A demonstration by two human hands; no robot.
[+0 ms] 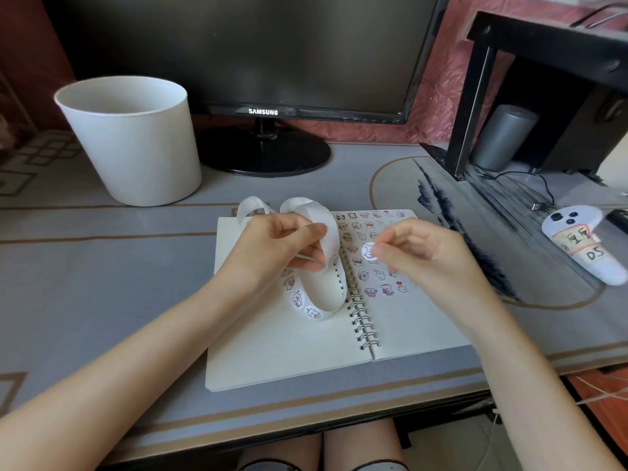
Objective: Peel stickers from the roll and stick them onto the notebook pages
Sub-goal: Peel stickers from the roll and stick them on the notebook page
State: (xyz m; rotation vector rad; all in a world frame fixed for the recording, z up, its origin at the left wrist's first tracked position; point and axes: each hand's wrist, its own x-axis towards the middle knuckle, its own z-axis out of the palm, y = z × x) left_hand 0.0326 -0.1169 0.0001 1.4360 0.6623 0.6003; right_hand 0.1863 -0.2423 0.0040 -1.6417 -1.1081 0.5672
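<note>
An open spiral notebook [292, 348] lies on the desk in front of me. Its right page [407, 321] carries several small cartoon stickers in its upper half. My left hand [275, 249] pinches a white sticker strip [326, 290] that loops down onto the left page, with round stickers along its lower edge. The peeled backing curls up behind the hand [251, 205]. My right hand [421, 253] pinches one round white sticker [368, 250] between thumb and forefinger, just above the right page near the spine.
A white bucket [136, 141] stands at the back left. A black monitor [258, 56] on its stand fills the back. A white controller [581, 243] lies at the right, beside a black shelf frame [475, 96] and a cable. The desk's front edge is close to me.
</note>
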